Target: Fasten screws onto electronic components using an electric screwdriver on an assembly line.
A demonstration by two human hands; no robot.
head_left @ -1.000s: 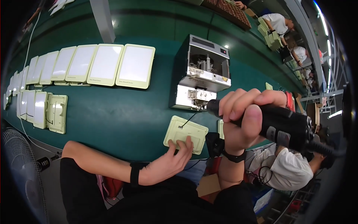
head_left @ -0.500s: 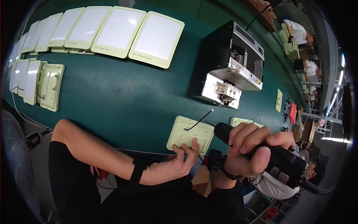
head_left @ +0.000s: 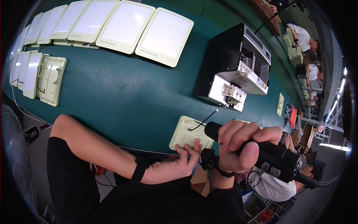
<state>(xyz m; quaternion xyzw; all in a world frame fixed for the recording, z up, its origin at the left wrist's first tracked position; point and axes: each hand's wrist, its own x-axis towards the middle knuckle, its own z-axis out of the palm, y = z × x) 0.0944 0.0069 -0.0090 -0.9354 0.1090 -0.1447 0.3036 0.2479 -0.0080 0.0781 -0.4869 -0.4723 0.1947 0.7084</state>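
The pale green plastic shell (head_left: 183, 131) lies flat on the near edge of the bench (head_left: 115, 97), in front of the person, its long axis running left to right and dipping a little toward the right. A thin black cable (head_left: 205, 120) rises from its upper face and points up and rightward, its light plug free.

The left hand (head_left: 177, 166) rests bent fingertips on the shell's near edge; the thumb is hidden, so I cannot tell whether it pinches. The right hand (head_left: 238, 147) is clenched around a black electric screwdriver (head_left: 279, 160), whose nose points left and slightly up the view, its cord trailing to the lower right. The bit is not visible, nor whether it touches anything.

To work well here, I would stand the driver square to the shell before pressing, hold the shell firm, and keep the left fingertips and the loose cable clear of the nose.

Beyond stands a screw feeder (head_left: 216, 61); to the upper left, a row of white-faced panels (head_left: 164, 37).
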